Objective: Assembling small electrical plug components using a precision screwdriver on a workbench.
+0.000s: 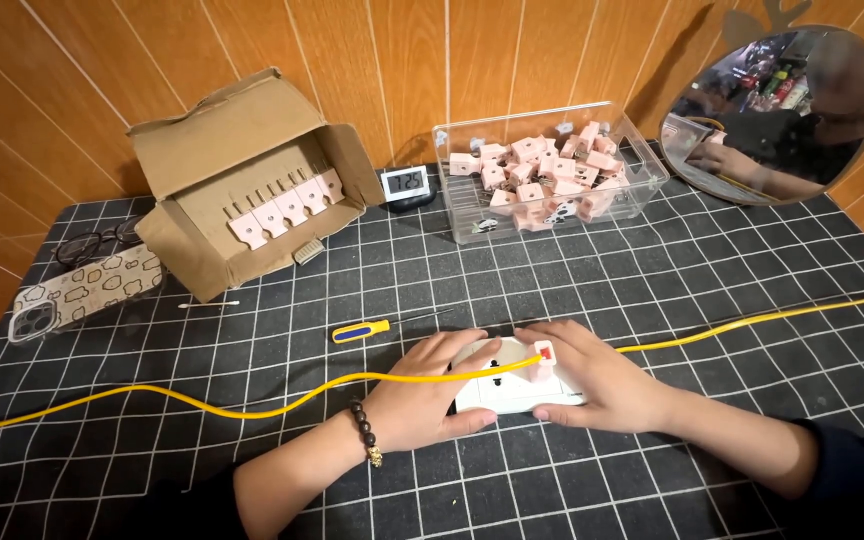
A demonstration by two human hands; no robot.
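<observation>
You have open tabletop (572,470) at lower centre; the yellow cable (252,408) crosses mid-frame, and a screwdriver (377,327) lies above it.

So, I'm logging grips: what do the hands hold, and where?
Both hands, left hand and right hand, clasp the white plastic block by its two ends.

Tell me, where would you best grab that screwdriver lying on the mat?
Probably by its yellow-and-blue handle. The screwdriver lies flat, handle to the left and thin shaft pointing right toward the left hand. The handle is the thicker part with open mat around it, so come from above, fingers pinching across it.
</observation>
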